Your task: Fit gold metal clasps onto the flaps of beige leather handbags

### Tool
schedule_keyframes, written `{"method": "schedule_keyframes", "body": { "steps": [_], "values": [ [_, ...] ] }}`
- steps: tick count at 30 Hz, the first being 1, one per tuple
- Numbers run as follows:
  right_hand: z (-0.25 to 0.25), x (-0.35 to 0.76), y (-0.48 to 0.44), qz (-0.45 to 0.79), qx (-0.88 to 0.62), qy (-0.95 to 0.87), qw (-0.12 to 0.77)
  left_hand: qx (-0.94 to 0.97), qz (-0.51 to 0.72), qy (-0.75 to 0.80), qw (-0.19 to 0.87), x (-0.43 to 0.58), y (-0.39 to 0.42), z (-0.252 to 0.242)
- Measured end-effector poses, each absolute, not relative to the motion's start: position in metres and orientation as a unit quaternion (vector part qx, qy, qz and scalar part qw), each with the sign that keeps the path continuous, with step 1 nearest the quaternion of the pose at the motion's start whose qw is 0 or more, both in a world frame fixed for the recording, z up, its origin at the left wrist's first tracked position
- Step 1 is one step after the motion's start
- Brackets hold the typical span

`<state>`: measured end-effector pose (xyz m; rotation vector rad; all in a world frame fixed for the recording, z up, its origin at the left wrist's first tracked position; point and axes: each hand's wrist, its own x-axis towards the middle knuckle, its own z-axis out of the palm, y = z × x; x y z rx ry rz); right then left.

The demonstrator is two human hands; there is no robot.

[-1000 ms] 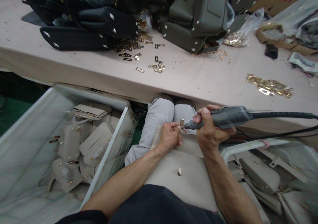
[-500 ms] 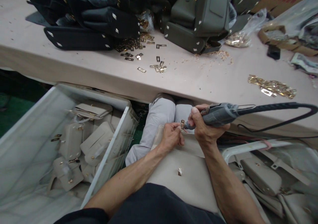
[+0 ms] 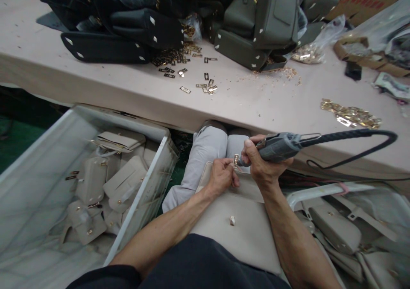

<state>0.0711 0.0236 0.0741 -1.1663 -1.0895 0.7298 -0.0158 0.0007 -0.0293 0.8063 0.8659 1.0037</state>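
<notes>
On my lap lies a beige handbag (image 3: 237, 229) with a small metal clasp (image 3: 232, 220) on its body. My right hand (image 3: 264, 163) is wrapped round a grey electric screwdriver (image 3: 278, 147), its tip pointing left at a gold metal plate (image 3: 236, 159) by the edge of the bag's flap (image 3: 250, 186). Close beside the plate, my left hand (image 3: 222, 173) is closed, thumb and forefinger pinching the flap edge near the plate. The screwdriver's tip meets or nearly meets the plate; the exact contact is too small to tell.
A white crate (image 3: 141, 195) on the left holds several beige bags; another bin (image 3: 314, 191) stands right. On the table (image 3: 128, 88) are black bags (image 3: 105, 48), olive bags (image 3: 275, 16), loose gold plates (image 3: 350, 114) and small screws. The screwdriver's cable (image 3: 349, 133) loops right.
The screwdriver's back end and its cable have shifted slightly left. Both hands stay at the gold plate, and the view has moved a little.
</notes>
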Motion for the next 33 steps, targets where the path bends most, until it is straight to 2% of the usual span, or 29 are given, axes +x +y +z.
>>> {"method": "schedule_keyframes", "body": {
  "steps": [22,33],
  "values": [
    [0.066,0.068,0.022,0.236,-0.525,-0.443,0.687,0.389,0.457,0.403,0.691,-0.016,-0.008,-0.04],
    [0.101,0.088,0.015,0.248,-0.443,-0.378,0.774,0.411,0.457,0.414,0.671,-0.015,-0.009,-0.023]
  ]
}}
